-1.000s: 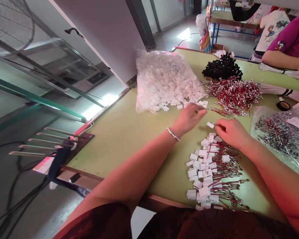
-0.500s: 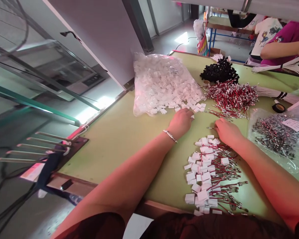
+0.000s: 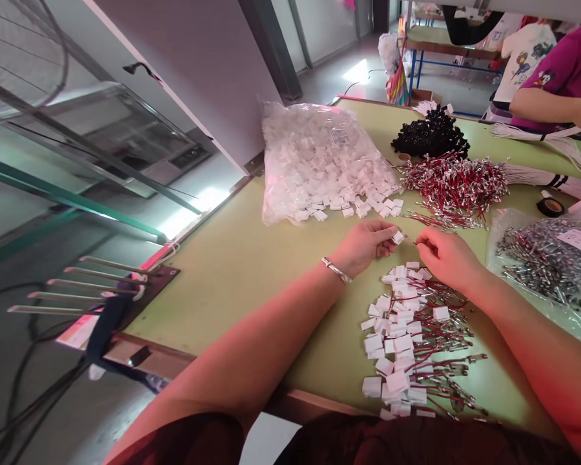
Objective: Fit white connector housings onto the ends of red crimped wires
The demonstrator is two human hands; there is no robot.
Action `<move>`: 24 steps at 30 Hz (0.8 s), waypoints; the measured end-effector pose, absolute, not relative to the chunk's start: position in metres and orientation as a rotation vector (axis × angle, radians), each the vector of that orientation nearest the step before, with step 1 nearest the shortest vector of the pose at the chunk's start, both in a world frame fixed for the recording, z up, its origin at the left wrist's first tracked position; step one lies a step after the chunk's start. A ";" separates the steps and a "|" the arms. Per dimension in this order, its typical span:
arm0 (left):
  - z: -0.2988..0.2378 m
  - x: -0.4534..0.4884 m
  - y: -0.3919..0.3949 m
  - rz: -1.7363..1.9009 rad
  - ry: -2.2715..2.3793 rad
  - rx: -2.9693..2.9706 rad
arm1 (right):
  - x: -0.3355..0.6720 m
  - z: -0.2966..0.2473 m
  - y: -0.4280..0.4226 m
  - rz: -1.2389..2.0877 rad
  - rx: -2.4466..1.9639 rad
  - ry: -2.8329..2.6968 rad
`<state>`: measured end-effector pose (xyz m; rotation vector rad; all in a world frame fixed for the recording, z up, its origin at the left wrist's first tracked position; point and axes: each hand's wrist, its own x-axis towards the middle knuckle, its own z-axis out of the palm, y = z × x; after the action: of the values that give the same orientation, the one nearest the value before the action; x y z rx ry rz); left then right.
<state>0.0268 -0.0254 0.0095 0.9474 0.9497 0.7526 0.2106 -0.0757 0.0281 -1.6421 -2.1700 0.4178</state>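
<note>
Between thumb and fingers, my left hand point(image 3: 365, 247) pinches a white connector housing point(image 3: 397, 237). My right hand point(image 3: 443, 255) is closed on a short red wire whose metal terminal end point(image 3: 407, 239) points at the housing; the two ends are touching or nearly so. Just below my hands lies a column of housings with wires fitted point(image 3: 401, 326), white blocks to the left and red leads to the right. Beyond my hands is a heap of loose red wires point(image 3: 458, 187) with metal ends. A clear plastic bag point(image 3: 314, 155) spills white housings toward my left hand.
A pile of black parts point(image 3: 430, 134) sits behind the red wires. At right are a bag of metal parts point(image 3: 537, 258), a roll of black tape point(image 3: 550, 205) and bundled white wires point(image 3: 542, 177). Rods on a bracket point(image 3: 91, 284) stick out at the table's left edge. A co-worker point(image 3: 561, 84) sits across.
My left hand has come away from the spilled housings with one in its fingers and moved right, close to my right hand. The right hand has stayed nearly in place with its wire.
</note>
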 end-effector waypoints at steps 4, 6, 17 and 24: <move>0.011 0.030 -0.029 0.725 0.943 0.858 | 0.208 0.024 -0.079 0.262 -1.625 -2.262; 0.012 0.030 -0.029 0.723 0.971 0.848 | 0.208 0.023 -0.079 0.214 -1.629 -2.252; 0.012 0.029 -0.029 0.726 0.936 0.876 | 0.210 0.024 -0.079 0.095 -1.726 -2.265; 0.012 0.030 -0.035 0.692 0.943 1.240 | 0.209 0.028 -0.078 0.391 -1.742 -2.181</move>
<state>0.0304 -0.0345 0.0116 1.2404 0.9431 0.6919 0.2092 -0.0779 0.0279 -1.7417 -2.1810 0.3909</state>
